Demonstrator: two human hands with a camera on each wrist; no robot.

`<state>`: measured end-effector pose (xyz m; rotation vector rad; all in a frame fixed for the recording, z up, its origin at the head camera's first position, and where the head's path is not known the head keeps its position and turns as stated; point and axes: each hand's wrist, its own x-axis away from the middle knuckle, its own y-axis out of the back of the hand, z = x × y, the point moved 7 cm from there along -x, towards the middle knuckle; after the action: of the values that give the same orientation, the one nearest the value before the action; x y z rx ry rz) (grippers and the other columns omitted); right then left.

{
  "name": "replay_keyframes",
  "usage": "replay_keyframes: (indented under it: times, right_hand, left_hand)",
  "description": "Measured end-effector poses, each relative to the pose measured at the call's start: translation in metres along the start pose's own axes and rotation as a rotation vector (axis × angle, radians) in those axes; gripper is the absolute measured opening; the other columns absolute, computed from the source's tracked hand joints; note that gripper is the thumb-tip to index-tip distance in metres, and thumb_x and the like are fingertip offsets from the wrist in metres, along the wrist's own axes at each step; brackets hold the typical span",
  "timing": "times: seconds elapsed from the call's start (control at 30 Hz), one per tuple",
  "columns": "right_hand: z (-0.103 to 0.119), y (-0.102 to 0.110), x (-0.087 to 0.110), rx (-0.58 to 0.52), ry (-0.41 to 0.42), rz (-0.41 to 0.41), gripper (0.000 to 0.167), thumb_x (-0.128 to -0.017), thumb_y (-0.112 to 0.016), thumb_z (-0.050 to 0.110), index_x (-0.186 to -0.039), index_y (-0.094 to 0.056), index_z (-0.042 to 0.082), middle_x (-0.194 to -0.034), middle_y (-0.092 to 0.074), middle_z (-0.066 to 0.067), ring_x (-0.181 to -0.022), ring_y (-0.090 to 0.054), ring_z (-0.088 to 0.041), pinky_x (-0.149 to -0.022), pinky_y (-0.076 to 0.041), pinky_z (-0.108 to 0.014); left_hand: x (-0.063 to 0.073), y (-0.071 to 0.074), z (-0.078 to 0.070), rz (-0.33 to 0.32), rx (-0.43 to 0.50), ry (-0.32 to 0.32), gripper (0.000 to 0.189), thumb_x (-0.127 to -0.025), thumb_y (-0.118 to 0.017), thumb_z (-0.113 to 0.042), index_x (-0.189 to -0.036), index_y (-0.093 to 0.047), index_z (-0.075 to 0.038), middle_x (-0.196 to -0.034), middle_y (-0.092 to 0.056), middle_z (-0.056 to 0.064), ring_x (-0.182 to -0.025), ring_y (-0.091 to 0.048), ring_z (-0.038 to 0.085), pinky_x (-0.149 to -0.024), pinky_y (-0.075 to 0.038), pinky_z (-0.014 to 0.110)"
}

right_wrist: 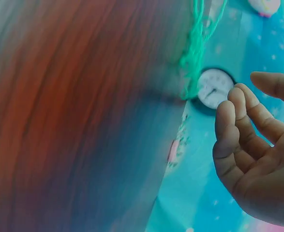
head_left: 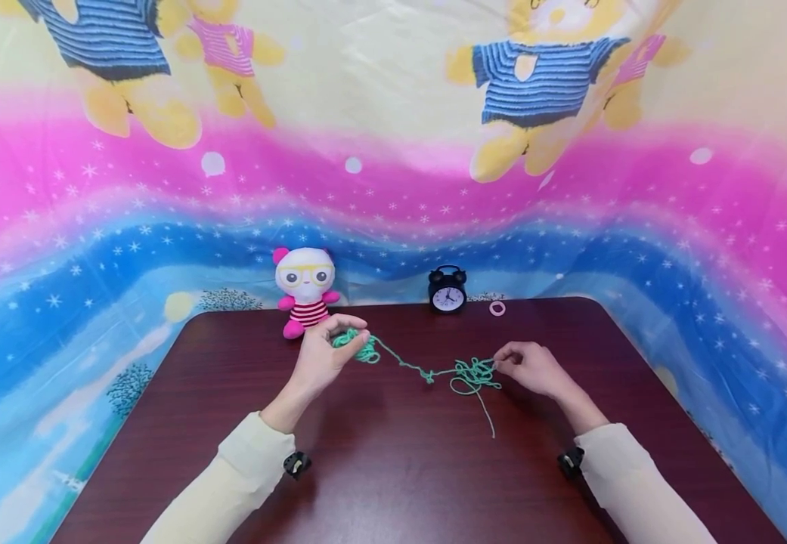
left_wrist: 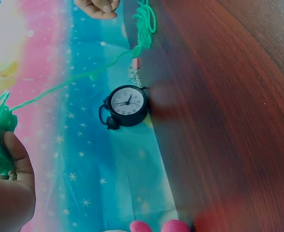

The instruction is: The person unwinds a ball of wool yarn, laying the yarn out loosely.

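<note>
My left hand [head_left: 321, 353] pinches a bundle of green yarn [left_wrist: 1, 145] between thumb and fingers, raised over the table's left half. From it a knotted strand [head_left: 400, 361] sags rightward to a loose green yarn tangle [head_left: 476, 372], with one tail trailing toward the near side. Beside that tangle is my right hand [head_left: 532, 368], its fingertips near the tangle's right edge in the head view. The right wrist view shows this hand's fingers [right_wrist: 246, 123] loosely bent and the thumb apart, nothing between them; the tangle [right_wrist: 195, 58] hangs past the fingertips.
On the dark red wooden table [head_left: 393, 483], a panda plush [head_left: 306, 291] sits at the back left. A black alarm clock [head_left: 447, 291] and a small pink ring [head_left: 497, 308] lie along the back edge. A printed curtain [head_left: 393, 189] surrounds the table's back and sides.
</note>
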<state>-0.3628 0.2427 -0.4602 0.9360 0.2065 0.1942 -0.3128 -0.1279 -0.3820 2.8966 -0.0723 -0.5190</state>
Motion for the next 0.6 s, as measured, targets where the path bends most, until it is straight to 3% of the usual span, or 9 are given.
replay_keyframes:
  times: [0.3, 0.6]
  right_hand:
    - [0.041, -0.032, -0.002, -0.051, 0.093, 0.085, 0.016, -0.092, -0.069, 0.019, -0.105, -0.074, 0.011, -0.085, -0.070, 0.003, -0.071, -0.058, -0.010, -0.062, -0.048, -0.027]
    - [0.055, -0.053, -0.010, -0.058, 0.140, 0.136, 0.019, -0.092, -0.069, 0.018, -0.110, -0.072, 0.012, -0.080, -0.069, 0.005, -0.063, -0.057, -0.007, -0.057, -0.047, -0.024]
  left_hand:
    - [0.002, -0.004, -0.005, 0.025, -0.006, -0.015, 0.021, -0.089, -0.077, -0.021, -0.108, -0.072, -0.012, -0.102, -0.074, 0.015, -0.080, -0.067, 0.006, -0.071, -0.056, 0.020]
    - [0.004, -0.007, -0.009, 0.044, -0.011, -0.018, 0.023, -0.090, -0.076, -0.019, -0.110, -0.072, -0.009, -0.104, -0.074, 0.016, -0.080, -0.065, 0.004, -0.071, -0.055, 0.019]
